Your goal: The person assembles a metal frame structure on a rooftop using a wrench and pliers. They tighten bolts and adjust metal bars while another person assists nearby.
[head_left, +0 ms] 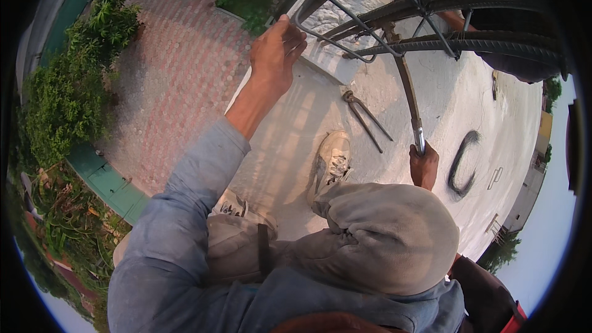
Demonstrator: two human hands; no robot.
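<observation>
My left hand point(275, 54) is closed at the near corner of a bent steel stirrup point(336, 3), its fingers curled against the rod. The stirrup surrounds several ribbed reinforcing bars point(456, 43) that run across the upper right. My right hand point(424, 165) grips the shiny lower end of a long steel bar tool point(409, 89). The tool's far end reaches up among the reinforcing bars; whether it hooks onto one cannot be made out. Between my hands, a pair of end-cutting pincers point(364, 117) lies on the concrete with its handles spread apart.
A coil of dark wire point(462, 163) and a small bent-wire rectangle point(494, 177) lie on the concrete slab point(394, 176). At left, the slab's edge drops to brick paving point(179, 68) far below. Another person point(456, 21) is behind the bars. My shoe point(333, 160) stands near the pincers.
</observation>
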